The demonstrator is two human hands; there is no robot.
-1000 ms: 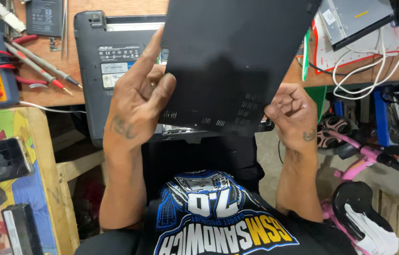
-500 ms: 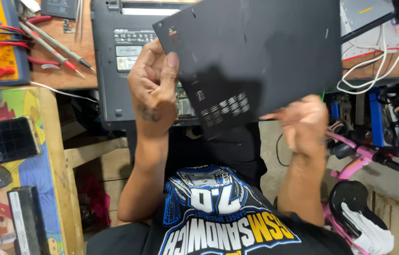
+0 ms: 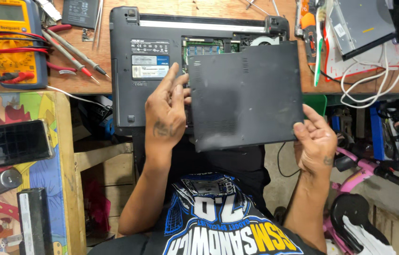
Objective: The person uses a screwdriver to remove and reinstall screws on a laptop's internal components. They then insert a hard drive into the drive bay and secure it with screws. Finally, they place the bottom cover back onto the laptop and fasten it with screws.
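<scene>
A black laptop point(image 3: 143, 89) lies upside down on the wooden bench, its inside boards showing in the open bay near the hinge. A flat black cover panel point(image 3: 246, 94) with vent slots is held over that bay. My left hand point(image 3: 166, 111) grips the panel's left edge, fingers spread across the laptop base. My right hand point(image 3: 315, 139) pinches the panel's lower right corner, just off the bench's front edge.
A yellow multimeter point(image 3: 13, 42) with red and black probes point(image 3: 74, 56) lies at the back left. A silver drive point(image 3: 360, 23) and white cables point(image 3: 374, 80) sit at the back right. A painted side table point(image 3: 20, 165) at left carries dark devices. A pink bicycle point(image 3: 379, 170) stands at the right.
The panel has come down from a raised, tilted hold to lie nearly flat over the laptop's open bay. Both hands moved with it, and the view has shifted toward the bench.
</scene>
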